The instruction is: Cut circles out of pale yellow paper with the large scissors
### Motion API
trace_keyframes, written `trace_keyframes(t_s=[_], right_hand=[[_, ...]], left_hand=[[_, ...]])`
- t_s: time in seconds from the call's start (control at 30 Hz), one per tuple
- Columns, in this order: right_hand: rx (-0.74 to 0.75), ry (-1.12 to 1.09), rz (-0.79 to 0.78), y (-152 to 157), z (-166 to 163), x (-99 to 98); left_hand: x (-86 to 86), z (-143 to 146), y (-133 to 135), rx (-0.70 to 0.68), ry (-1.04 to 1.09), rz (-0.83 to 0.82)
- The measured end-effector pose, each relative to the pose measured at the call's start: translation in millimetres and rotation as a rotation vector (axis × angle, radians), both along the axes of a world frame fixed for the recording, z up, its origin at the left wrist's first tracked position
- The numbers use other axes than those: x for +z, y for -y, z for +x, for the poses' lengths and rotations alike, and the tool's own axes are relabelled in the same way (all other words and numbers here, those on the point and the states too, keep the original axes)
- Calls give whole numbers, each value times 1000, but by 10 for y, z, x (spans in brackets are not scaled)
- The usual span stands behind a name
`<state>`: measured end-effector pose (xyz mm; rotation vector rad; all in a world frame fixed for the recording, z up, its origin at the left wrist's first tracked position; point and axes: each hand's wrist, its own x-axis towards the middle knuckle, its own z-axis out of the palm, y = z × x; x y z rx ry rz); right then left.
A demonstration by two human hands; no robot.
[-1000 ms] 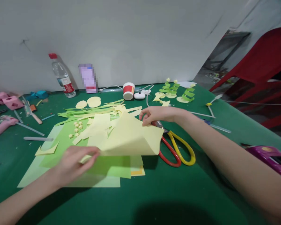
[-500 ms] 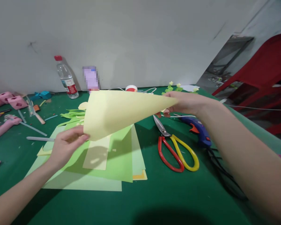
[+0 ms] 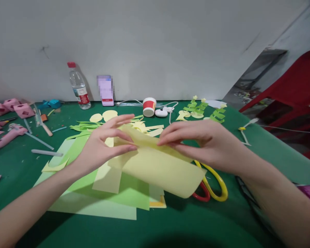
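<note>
Yellow paper [image 3: 160, 170], curving, is pinched by the left hand [image 3: 103, 144] and right hand [image 3: 204, 141], well in from the bench's [image 3: 113, 234] back edge. It hangs above green sheets [image 3: 134, 196] and partly hides the scissors [image 3: 224, 188].

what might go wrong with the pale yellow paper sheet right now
The bent, pale yellow paper sheet could crease where the left hand and right hand pinch it. Its right end hides part of the red-and-yellow-handled scissors and might catch on them. Cut pale yellow paper scraps lie beyond; a sweep could scatter them.
</note>
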<state>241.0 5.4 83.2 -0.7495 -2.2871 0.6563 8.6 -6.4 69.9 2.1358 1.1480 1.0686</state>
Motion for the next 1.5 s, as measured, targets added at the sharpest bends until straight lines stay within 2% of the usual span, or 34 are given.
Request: trace_keyframes(t_s=[0.07, 0.17, 0.27, 0.37, 0.43, 0.57, 0.7, 0.77, 0.97, 1.13, 1.2, 1.33, 1.5], right_hand=[[-19, 29, -128, 92, -48, -21], [-129, 124, -327, 147, -105, -85], [-198, 152, -385, 116, -149, -136], [-233, -42, -475, 54, -148, -147], [-268, -236, -528, 22, -130, -155], [-351, -520, -462, 10, -140, -229], [-377, -556, -438, 70, -234, -318], [-332, -578, -452, 112, -272, -341], [-196, -561, -546, 180, -293, -365], [-163, -496, -621, 173, -277, -353], [-215, -523, -566, 171, -260, -344], [-358, -483, -347, 182, -220, -317], [-324, -416, -254, 220, -186, -221]], left_hand=[[8, 61, -21, 0, 10, -32], [5, 140, -14, 21, -34, -53], [10, 162, -45, 86, 84, -32], [15, 93, -194, 181, 359, 12], [-5, 27, -327, 197, 459, -28], [-111, 8, -458, 96, 500, -171], [-188, 136, -327, -139, 511, -304], [-185, 189, -233, -181, 542, -370], [-136, 225, -76, -113, 585, -531], [-163, 267, -5, 40, 526, -438], [-171, 289, 15, 80, 476, -385], [-149, 289, 34, 103, 408, -268], [-101, 226, 47, 0, 481, -326]])
